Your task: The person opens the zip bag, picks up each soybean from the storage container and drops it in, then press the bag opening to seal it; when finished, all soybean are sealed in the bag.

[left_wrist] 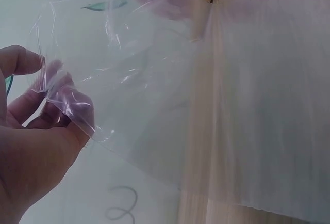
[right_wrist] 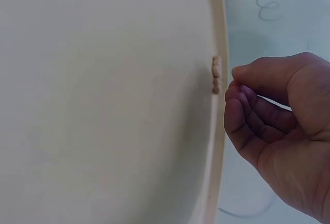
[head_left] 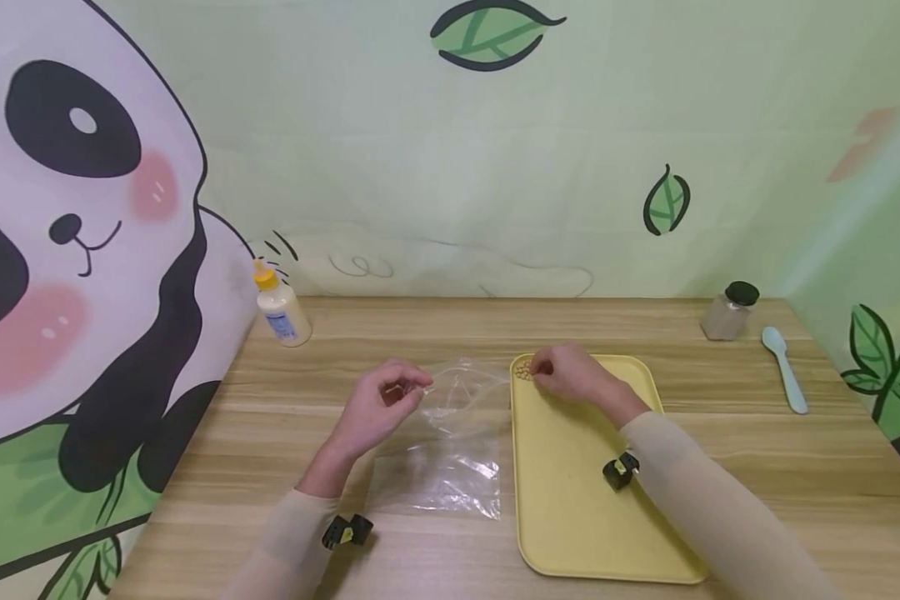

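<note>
My left hand holds the edge of a clear plastic zip bag, thumb on one side and fingers on the other. In the left wrist view the see-through bag spreads out from the fingertips. A yellow tray lies just right of it. Several small tan beans sit together in the tray's far left corner. My right hand is right at them, fingers curled. In the right wrist view its thumb and forefinger tips meet close beside the beans; I cannot tell whether they pinch one.
A white squeeze bottle with a yellow cap stands at the table's back left. At the back right are a clear jar with a black lid and a pale blue spoon. A printed cloth wall rises behind the wooden table.
</note>
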Tool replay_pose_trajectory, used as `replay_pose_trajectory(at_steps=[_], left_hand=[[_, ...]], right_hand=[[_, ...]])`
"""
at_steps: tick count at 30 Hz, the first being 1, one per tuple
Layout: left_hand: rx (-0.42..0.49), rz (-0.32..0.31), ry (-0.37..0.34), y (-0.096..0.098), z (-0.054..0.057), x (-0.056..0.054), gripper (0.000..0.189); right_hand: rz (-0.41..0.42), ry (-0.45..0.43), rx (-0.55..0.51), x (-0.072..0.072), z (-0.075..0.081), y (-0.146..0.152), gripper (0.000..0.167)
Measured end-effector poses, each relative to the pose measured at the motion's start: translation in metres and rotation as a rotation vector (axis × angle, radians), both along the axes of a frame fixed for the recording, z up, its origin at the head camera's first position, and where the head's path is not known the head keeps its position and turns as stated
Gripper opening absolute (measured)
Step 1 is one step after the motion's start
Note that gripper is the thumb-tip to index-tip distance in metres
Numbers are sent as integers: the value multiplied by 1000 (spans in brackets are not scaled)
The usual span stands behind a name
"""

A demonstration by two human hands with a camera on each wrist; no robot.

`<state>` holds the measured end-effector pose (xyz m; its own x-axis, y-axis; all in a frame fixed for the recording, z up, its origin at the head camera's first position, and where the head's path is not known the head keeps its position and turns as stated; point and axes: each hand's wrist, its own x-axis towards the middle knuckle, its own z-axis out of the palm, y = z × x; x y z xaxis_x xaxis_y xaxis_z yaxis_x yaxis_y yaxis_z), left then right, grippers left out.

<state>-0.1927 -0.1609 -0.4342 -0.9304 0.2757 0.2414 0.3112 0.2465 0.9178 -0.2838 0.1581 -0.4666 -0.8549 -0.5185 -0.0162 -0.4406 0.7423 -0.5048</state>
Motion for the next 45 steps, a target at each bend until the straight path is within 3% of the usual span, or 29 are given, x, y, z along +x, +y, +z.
replay_pose_trajectory(at_steps=[7, 18, 24, 37, 45], left_hand=[[-10, -5, -1, 1, -1, -1, 17], [-4, 4, 6, 1, 1, 0, 16], [-7, 5, 8, 2, 1, 0, 16], [-12, -6, 31, 2, 1, 0, 16], [-15, -16, 39, 3, 2, 1, 18]], right_hand=[[15, 77, -59, 0, 7, 3, 8], [2, 68, -128, 7, 27, 1, 11], [-6, 108, -152, 12, 36, -2, 11], [-23, 128, -221, 33, 60, -15, 10], [20, 200, -283, 45, 68, -25, 8]])
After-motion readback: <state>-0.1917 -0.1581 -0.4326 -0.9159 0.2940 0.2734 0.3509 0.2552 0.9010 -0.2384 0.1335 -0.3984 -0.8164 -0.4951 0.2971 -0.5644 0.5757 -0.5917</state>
